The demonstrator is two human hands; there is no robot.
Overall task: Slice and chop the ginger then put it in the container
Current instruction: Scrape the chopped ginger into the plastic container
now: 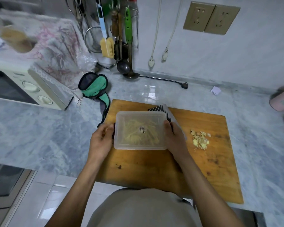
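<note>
- The clear plastic container [140,130] sat on the wooden cutting board [208,163], and pale strips of ginger [138,133] showed through its translucent top; whether that top was a lid set on it could not be told for certain
- The left hand [101,141] was at the container's left edge, fingers curled against a dark thing there that could not be made out; how firmly it held was unclear
- The right hand [175,138] was at the right edge, thumb on the container's top corner and fingers bent round the side wall, so it seemed to hold the box itself
- Just behind the right hand, a knife [168,112] with a broad dark-patterned blade leaned against the container's far right corner; whether the hand also had its handle could not be told
- A small heap of ginger scraps [200,139] lay on the board to the right, apart from the container
- Judged from this, slicing and chopping were done and the sliced ginger was already in the box, so the step in hand was closing or settling the container
- The next move would likely call for even pressure on both edges, keeping the blade away from the fingers
</note>
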